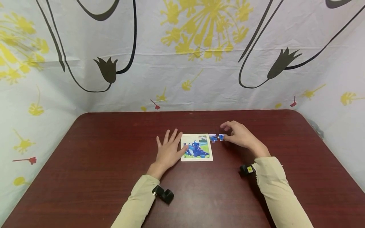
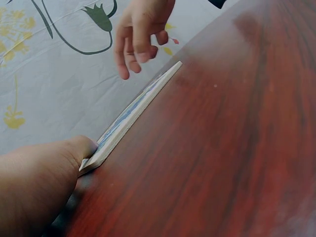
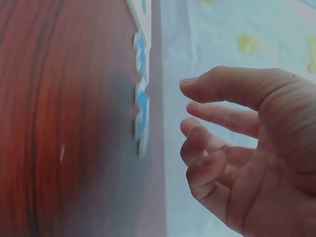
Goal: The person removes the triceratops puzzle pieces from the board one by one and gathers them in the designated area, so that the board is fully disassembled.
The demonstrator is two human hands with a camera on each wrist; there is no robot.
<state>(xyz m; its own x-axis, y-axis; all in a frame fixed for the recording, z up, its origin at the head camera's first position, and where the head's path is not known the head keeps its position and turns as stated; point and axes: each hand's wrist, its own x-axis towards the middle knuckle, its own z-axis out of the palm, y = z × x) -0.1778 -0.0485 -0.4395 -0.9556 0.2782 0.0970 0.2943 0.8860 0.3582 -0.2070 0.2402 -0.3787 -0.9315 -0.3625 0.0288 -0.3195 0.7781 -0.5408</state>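
Grip, head view: the left hand (image 1: 168, 153) lies flat with fingers spread, its thumb over the left border of the puzzle tray (image 1: 196, 159); the right hand (image 1: 240, 136) holds nothing, fingers loosely bent.
Tray, head view: square, pale-rimmed, on the table (image 1: 85, 171) between the hands; a blue horned dinosaur fills much of it, partly covered by the thumb.
Loose pieces, head view: the inner jigsaw piece (image 1: 213, 137) lies just beside the tray's right edge; the outer jigsaw piece (image 1: 220, 137) is partly hidden by the right thumb, so its outline is cut short.
Sleeves, head view: beige, wrinkled cloth (image 1: 276, 177), both cut off by the lower edge.
Surroundings, head view: dark red, wood-grained tabletop with rounded corners; creased white curtain (image 1: 176, 66) printed with yellow dandelions.
Tray edge, left wrist view: thin and pale, seen nearly side-on, its picture squeezed to a blue streak; the left fingers are out of sight.
Right fingertips, right wrist view: parted from the thumb; both pieces show blurred and edge-on, shapes hard to read.
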